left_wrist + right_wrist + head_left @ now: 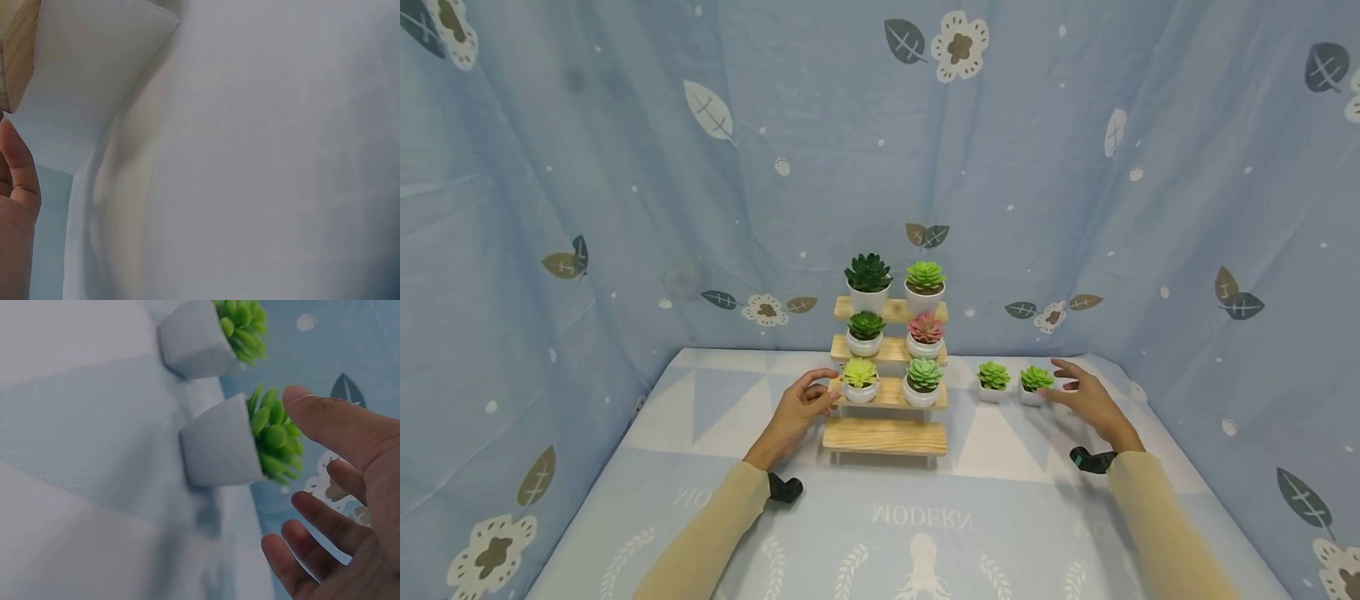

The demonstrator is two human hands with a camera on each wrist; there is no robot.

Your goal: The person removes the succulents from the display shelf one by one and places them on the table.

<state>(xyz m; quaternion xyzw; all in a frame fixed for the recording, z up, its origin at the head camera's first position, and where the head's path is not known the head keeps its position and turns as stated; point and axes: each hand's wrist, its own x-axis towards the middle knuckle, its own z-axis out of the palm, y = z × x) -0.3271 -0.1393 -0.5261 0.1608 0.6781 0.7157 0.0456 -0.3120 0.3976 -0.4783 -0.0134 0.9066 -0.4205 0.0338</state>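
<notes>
A tiered wooden stand [885, 436] stands in the middle of the table. My left hand [800, 414] holds the left end of its third board, thumb in front and index finger curled above. In the left wrist view, a fingertip [7, 128] meets the lower corner of a wooden board [19, 59]. My right hand [1087, 402] is spread beside the right one of two small succulents in white square pots. That potted succulent [222, 447] has bright green leaves, with my thumb close to them and the other fingers apart from the pot.
The other square-potted succulent [993, 380] stands just left of that one. Several potted succulents fill the upper three boards, including a dark green one [868, 279] and a pink one [925, 332]. A blue patterned curtain [820, 167] hangs behind and around the table.
</notes>
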